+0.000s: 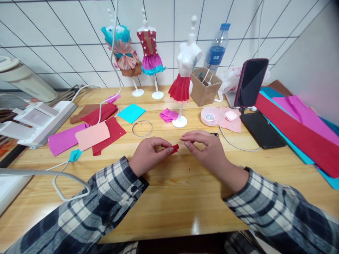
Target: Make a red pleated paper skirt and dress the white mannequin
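Observation:
My left hand [150, 154] pinches a small folded red piece [174, 149] between thumb and fingertips, low over the wooden table. Just right of it, my right hand [208, 148] is raised with thumb and index finger apart, and nothing shows between them. Behind my hands stands a small white mannequin [186, 58] wearing a red pleated skirt [180, 88]. A crumpled magenta piece [168, 115] lies beside its base.
Two dressed mannequins [150, 46] stand at the back. Coloured sheets [92, 135] and a ring [142, 128] lie left. A cardboard box [205, 90], pink dish [212, 116], propped phone [251, 83], black device [262, 129] and long paper strips [299, 130] are right. Cables cross the left side.

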`<state>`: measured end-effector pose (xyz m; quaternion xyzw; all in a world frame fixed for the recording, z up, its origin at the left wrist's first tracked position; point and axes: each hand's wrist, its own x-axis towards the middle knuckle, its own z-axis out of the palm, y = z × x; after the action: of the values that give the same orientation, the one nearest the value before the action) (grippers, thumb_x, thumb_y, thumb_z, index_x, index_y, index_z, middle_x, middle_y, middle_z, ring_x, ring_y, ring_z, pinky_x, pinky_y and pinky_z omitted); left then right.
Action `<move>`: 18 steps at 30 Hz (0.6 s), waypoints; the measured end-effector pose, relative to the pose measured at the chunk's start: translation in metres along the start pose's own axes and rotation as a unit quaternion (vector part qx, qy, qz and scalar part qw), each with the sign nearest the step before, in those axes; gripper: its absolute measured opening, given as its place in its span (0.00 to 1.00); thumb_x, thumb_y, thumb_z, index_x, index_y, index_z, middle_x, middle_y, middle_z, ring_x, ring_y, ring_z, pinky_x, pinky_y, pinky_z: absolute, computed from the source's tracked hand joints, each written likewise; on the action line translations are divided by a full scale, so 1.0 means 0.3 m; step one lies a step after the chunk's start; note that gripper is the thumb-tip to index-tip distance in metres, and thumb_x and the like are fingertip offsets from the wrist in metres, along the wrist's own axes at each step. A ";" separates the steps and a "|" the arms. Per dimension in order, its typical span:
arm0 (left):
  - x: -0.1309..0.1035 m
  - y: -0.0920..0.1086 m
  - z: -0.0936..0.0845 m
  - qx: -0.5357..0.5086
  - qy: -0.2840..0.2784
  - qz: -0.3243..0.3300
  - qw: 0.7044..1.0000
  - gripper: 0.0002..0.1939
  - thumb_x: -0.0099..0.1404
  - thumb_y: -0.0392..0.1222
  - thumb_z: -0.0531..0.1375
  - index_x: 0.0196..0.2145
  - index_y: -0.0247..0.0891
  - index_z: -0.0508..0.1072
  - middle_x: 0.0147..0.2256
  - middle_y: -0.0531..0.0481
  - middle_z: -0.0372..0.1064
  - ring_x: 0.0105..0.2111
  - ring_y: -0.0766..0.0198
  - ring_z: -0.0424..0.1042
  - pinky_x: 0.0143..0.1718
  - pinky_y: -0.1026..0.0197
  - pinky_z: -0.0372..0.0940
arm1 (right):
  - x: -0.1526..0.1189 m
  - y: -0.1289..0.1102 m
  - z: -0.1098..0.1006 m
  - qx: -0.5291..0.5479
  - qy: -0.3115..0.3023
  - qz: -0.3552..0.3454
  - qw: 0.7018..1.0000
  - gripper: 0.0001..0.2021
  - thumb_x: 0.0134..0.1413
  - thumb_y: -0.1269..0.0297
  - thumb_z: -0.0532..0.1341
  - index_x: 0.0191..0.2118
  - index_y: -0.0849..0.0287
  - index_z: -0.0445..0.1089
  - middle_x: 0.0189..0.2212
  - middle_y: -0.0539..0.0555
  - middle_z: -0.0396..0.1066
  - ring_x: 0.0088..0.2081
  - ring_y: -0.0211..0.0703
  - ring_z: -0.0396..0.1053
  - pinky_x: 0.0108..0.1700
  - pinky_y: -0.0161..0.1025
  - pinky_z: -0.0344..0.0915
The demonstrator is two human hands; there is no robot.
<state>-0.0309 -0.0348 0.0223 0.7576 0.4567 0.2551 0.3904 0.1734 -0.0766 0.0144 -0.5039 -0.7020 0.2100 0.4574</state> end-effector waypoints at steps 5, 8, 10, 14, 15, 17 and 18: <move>-0.002 0.008 0.003 -0.002 0.001 -0.022 1.000 0.10 0.58 0.47 0.64 0.30 0.38 0.80 0.30 0.51 0.79 0.31 0.62 0.75 0.35 0.62 0.66 | -0.007 0.008 0.020 -0.018 -0.009 -0.078 0.997 0.06 0.54 0.69 0.63 0.36 0.53 0.77 0.37 0.53 0.76 0.41 0.43 0.73 0.45 0.43 0.69; -0.004 0.009 0.004 -0.015 0.008 -0.039 0.999 0.11 0.58 0.48 0.64 0.30 0.38 0.79 0.30 0.51 0.79 0.32 0.61 0.75 0.36 0.62 0.66 | -0.013 0.010 0.033 -0.031 -0.004 -0.090 0.995 0.06 0.55 0.69 0.63 0.37 0.53 0.77 0.37 0.53 0.76 0.40 0.42 0.73 0.44 0.43 0.68; -0.005 0.009 0.005 -0.020 0.009 -0.041 0.999 0.11 0.58 0.48 0.64 0.30 0.38 0.79 0.30 0.51 0.79 0.32 0.61 0.75 0.36 0.62 0.66 | -0.014 0.012 0.038 -0.035 -0.003 -0.091 0.995 0.06 0.56 0.69 0.63 0.37 0.54 0.77 0.37 0.53 0.76 0.40 0.42 0.73 0.44 0.42 0.68; -0.005 0.007 0.010 -0.021 0.007 -0.038 0.999 0.11 0.58 0.48 0.64 0.30 0.38 0.79 0.29 0.51 0.79 0.32 0.62 0.75 0.36 0.62 0.66 | -0.014 0.021 0.042 -0.044 -0.010 -0.094 0.995 0.07 0.56 0.69 0.62 0.38 0.54 0.77 0.38 0.52 0.76 0.40 0.42 0.72 0.44 0.42 0.68; -0.005 0.006 0.011 -0.024 0.006 -0.038 0.999 0.11 0.58 0.48 0.64 0.30 0.38 0.79 0.30 0.51 0.79 0.32 0.62 0.75 0.36 0.62 0.66 | -0.014 0.023 0.042 -0.045 -0.013 -0.093 0.995 0.07 0.56 0.69 0.62 0.38 0.53 0.77 0.38 0.52 0.76 0.40 0.42 0.72 0.44 0.42 0.68; -0.005 0.003 0.013 -0.032 0.003 -0.037 0.999 0.11 0.58 0.49 0.65 0.30 0.38 0.79 0.30 0.51 0.79 0.32 0.62 0.75 0.36 0.62 0.67 | -0.014 0.026 0.044 -0.049 -0.020 -0.090 0.994 0.07 0.56 0.69 0.62 0.38 0.53 0.77 0.39 0.52 0.76 0.41 0.42 0.72 0.44 0.42 0.68; -0.005 0.001 0.014 -0.037 0.001 -0.037 0.999 0.11 0.58 0.49 0.65 0.31 0.38 0.80 0.30 0.51 0.79 0.32 0.62 0.76 0.37 0.62 0.67 | -0.015 0.027 0.044 -0.051 -0.022 -0.090 0.994 0.07 0.57 0.69 0.62 0.38 0.53 0.77 0.39 0.52 0.76 0.41 0.42 0.72 0.45 0.43 0.68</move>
<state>-0.0283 -0.0376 0.0202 0.7248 0.4751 0.2585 0.4267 0.1668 -0.0751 -0.0002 -0.4566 -0.7640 0.1428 0.4328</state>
